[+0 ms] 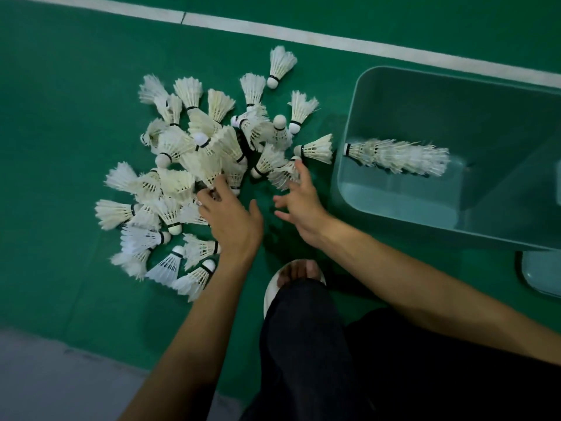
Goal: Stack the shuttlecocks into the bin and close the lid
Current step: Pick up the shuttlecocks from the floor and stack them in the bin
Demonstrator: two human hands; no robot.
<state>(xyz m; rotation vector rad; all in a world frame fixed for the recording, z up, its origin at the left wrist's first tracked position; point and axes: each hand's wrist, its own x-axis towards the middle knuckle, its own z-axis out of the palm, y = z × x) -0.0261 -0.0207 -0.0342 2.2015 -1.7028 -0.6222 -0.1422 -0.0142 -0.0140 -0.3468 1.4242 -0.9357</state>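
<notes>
Several white feather shuttlecocks [194, 165] lie in a loose pile on the green court floor. My left hand [233, 217] is at the pile's near edge, its fingers curled down round one shuttlecock [209, 177]. My right hand [303, 202] hovers beside it with fingers spread, the index fingertip touching a shuttlecock [283, 176] near the bin. The pale teal bin [349, 117] stands open on the right. Inside it lies a nested row of shuttlecocks [397, 158] on its side.
The bin's lid [543, 275] lies on the floor at the right edge, just below the bin. My foot in a white slipper [299, 273] and a dark trouser leg sit under my hands. A white court line [303, 33] runs behind the pile.
</notes>
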